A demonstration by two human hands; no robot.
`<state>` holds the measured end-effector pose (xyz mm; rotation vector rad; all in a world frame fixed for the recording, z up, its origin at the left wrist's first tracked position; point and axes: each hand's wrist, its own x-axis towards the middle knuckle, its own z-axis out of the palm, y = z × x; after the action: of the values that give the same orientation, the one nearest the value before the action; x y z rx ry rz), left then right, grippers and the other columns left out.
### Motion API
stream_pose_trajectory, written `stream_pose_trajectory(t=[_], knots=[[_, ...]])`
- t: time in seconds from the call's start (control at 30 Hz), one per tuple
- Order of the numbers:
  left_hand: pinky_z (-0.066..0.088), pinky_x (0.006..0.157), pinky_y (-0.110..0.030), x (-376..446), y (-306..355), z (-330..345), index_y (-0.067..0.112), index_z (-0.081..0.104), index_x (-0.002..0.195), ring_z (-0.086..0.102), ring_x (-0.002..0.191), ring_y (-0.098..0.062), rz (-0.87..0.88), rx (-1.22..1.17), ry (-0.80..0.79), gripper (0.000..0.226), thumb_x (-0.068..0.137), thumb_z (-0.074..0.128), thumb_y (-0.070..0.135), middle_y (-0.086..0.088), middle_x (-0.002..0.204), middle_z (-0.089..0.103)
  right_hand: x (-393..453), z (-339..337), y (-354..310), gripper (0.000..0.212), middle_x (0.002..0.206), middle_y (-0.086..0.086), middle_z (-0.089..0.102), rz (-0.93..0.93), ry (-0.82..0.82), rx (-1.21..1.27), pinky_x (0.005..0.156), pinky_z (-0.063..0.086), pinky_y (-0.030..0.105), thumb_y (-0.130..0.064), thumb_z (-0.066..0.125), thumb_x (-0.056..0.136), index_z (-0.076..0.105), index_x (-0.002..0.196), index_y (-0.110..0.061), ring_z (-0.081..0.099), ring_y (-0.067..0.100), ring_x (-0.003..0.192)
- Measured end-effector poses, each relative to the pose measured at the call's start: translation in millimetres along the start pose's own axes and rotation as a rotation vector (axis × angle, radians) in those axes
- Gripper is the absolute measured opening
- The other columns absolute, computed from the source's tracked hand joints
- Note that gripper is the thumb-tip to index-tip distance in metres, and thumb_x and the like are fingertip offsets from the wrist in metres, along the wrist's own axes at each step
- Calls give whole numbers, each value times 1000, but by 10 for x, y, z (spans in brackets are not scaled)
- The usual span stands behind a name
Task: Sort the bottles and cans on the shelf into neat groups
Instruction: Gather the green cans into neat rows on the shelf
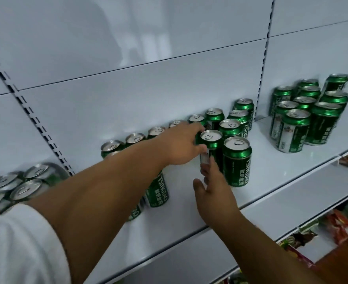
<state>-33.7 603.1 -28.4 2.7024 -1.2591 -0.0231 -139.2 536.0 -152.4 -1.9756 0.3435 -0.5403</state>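
Several green beer cans stand on a white shelf (271, 181). My left hand (181, 144) grips one upright green can (211, 144) near its top, fingers curled round its far side and thumb at the front. Below it, my right hand (212, 189) reaches with straight fingers that touch the lower front of the same can. Another green can (237, 160) stands right beside it on the right. A row of cans (136, 138) runs along the back wall behind my left arm. A separate cluster of cans (308, 115) fills the shelf's right section.
More cans with silver tops (15, 187) crowd the far left section. Slotted uprights (261, 78) divide the back wall. Snack packets (339, 224) lie on the lower shelf at the bottom right. Bare shelf shows in front of my right hand.
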Motion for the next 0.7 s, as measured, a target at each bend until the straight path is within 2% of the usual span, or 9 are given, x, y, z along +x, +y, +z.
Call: stream_pose_trajectory(t=[0.07, 0.13, 0.27, 0.37, 0.47, 0.57, 0.7], knots=[[31, 108, -34, 185, 85, 55, 30, 26, 153, 38, 137, -25, -10, -16, -4, 62, 98, 51, 45, -7, 152, 36, 57, -21, 38, 77, 151, -1, 42, 37, -40, 20, 108, 32, 24, -14, 52, 98, 2, 157, -21, 43, 12, 135], [32, 109, -36, 329, 129, 85, 29, 31, 151, 39, 137, -26, -11, 19, -13, 60, 98, 51, 48, -7, 152, 37, 95, -25, 57, 78, 152, 1, 41, 69, -61, 35, 109, 30, 21, -13, 51, 98, 0, 157, -19, 41, 12, 136], [41, 87, -29, 476, 172, 108, 24, 54, 133, 55, 114, -21, -63, 17, -18, 51, 90, 62, 51, -1, 127, 57, 136, -51, 54, 78, 148, 0, 43, 71, -82, 61, 107, 31, 21, -13, 51, 99, 0, 157, -19, 42, 9, 133], [46, 85, -34, 486, 126, 50, 21, 61, 118, 59, 104, -22, -69, 43, -28, 41, 89, 65, 48, 0, 111, 59, 126, -46, 85, 75, 150, -1, 40, 39, -94, 49, 109, 32, 23, -16, 51, 98, 5, 157, -19, 40, 10, 135], [45, 96, -35, 392, 25, -112, 20, 57, 131, 55, 114, -20, -97, 68, -84, 43, 92, 64, 39, 0, 125, 55, 137, -35, 96, 63, 148, 1, 38, -27, -36, 20, 112, 36, 31, -19, 51, 97, 23, 153, -18, 41, 14, 135], [40, 100, -32, 261, -117, -277, 25, 51, 138, 51, 121, -17, -113, 61, -126, 47, 93, 65, 29, 2, 135, 53, 197, 6, 65, 55, 138, 0, 42, -63, 35, 27, 107, 37, 27, -17, 56, 95, 37, 146, -19, 44, 14, 127], [34, 98, -25, 125, -265, -385, 27, 46, 143, 48, 124, -15, -173, 49, -132, 53, 93, 66, 21, 3, 140, 51, 310, 98, 6, 62, 140, 3, 40, -59, 31, -9, 109, 34, 29, -17, 62, 91, 34, 146, -16, 40, 17, 130]])
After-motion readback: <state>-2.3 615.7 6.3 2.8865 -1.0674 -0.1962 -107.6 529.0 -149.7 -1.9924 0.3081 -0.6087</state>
